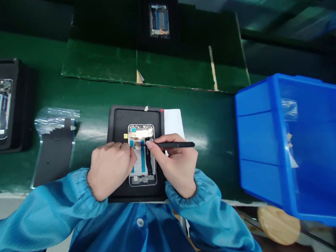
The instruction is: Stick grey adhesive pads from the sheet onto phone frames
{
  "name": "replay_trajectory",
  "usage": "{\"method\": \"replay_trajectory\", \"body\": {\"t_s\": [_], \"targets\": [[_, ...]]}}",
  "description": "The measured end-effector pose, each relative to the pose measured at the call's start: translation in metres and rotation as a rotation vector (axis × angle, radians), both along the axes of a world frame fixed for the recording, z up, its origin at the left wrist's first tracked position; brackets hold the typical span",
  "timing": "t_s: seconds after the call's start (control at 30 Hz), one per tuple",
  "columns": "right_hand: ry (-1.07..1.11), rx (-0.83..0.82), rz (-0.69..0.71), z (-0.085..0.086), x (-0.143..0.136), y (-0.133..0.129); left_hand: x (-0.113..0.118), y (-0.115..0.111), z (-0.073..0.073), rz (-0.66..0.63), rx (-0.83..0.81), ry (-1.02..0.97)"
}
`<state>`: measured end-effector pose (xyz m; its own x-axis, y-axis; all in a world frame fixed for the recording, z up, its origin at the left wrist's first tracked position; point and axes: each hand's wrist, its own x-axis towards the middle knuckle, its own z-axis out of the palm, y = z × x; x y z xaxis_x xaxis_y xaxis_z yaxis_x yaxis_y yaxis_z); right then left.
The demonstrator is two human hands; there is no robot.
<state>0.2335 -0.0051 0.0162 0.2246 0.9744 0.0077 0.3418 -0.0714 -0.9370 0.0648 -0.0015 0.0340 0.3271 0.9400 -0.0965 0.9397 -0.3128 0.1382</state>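
Note:
An opened phone [135,166] lies in a black foam tray [119,118] in front of me, its circuit board and blue-striped battery area exposed. My right hand [178,164] grips black tweezers [177,144], their tips pointing left over the phone's middle. My left hand [111,167] rests at the phone's left edge with its fingers curled in; whatever they may pinch is hidden. A small yellow tab [125,136] sticks out at the phone's upper left.
Left of the tray lies a dark sheet of adhesive strips [54,157]. Other opened phones sit in a tray [17,110] at far left and on the raised green board [104,62] at the back. White paper [173,122] lies under the tray's right side; a blue bin [259,144] stands right.

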Motion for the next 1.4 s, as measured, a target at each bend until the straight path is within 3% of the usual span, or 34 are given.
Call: {"method": "replay_trajectory", "body": {"t_s": [0.23,0.53,1.4], "targets": [[-0.038,0.017,0.019,-0.004,-0.002,0.0,-0.015,-0.004,-0.008,-0.087,0.199,-0.138],[-0.024,-0.002,0.003,-0.009,0.0,-0.003,-0.034,-0.004,-0.023,-0.178,0.23,-0.385],[-0.065,0.033,0.018,-0.007,0.001,-0.002,-0.036,-0.004,-0.025,-0.197,0.201,-0.382]]}}
